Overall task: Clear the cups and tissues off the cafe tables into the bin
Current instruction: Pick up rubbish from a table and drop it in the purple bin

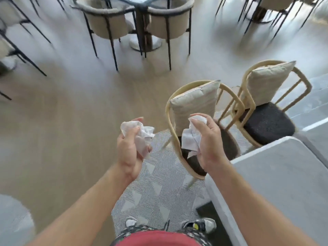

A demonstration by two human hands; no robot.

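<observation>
My left hand [130, 150] grips a crumpled white tissue [143, 133], which sticks out above and to the right of the fingers. My right hand [206, 141] grips a second crumpled white tissue [190, 137], held in front of a rattan chair. Both hands are raised at waist height over the patterned rug, a short gap between them. No cup and no bin appear in the view.
A grey-topped table [284, 183] stands at the right beside my right arm. Two rattan chairs [193, 103] [266, 110] with cushions face it. Farther off are a glass table with beige chairs [110, 22]. A patterned rug [156, 189] lies underfoot, wooden floor [71, 112] to the left.
</observation>
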